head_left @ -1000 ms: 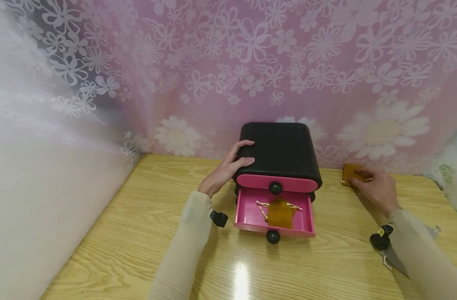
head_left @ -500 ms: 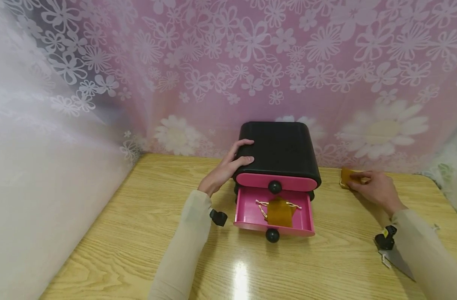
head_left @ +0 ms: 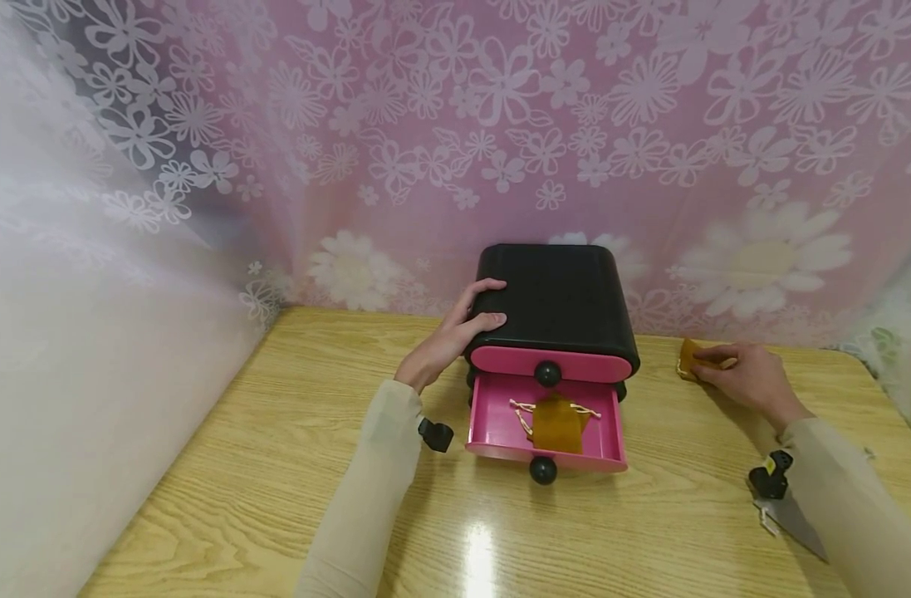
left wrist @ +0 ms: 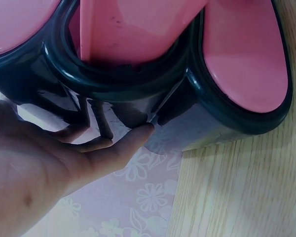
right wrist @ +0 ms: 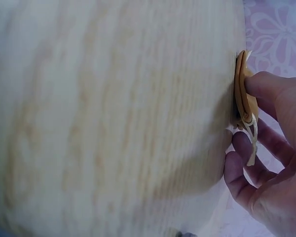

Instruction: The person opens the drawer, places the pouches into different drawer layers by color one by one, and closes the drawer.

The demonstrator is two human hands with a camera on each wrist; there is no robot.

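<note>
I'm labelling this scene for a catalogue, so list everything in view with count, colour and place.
Cabinet: one, black, near the table's back edge
Top drawer: one, pink, closed
Middle drawer: one, pink, pulled open
Bottom drawer: one, pink, closed
Knobs: two seen, black, on the top and middle drawers
Drawer pouches: apparently two overlapping, mustard, inside the middle drawer
Held pouch: one, mustard, in the right hand
Corded item: one, grey, partly hidden under the right sleeve
Table: one, wood-coloured, beneath everything
Floral cloth: sheet count unclear, pink and white, behind the table
Wrist cameras: two, black, at the wrists
Sleeves: two, beige, on the forearms
Hands: two; left hand on the cabinet
</note>
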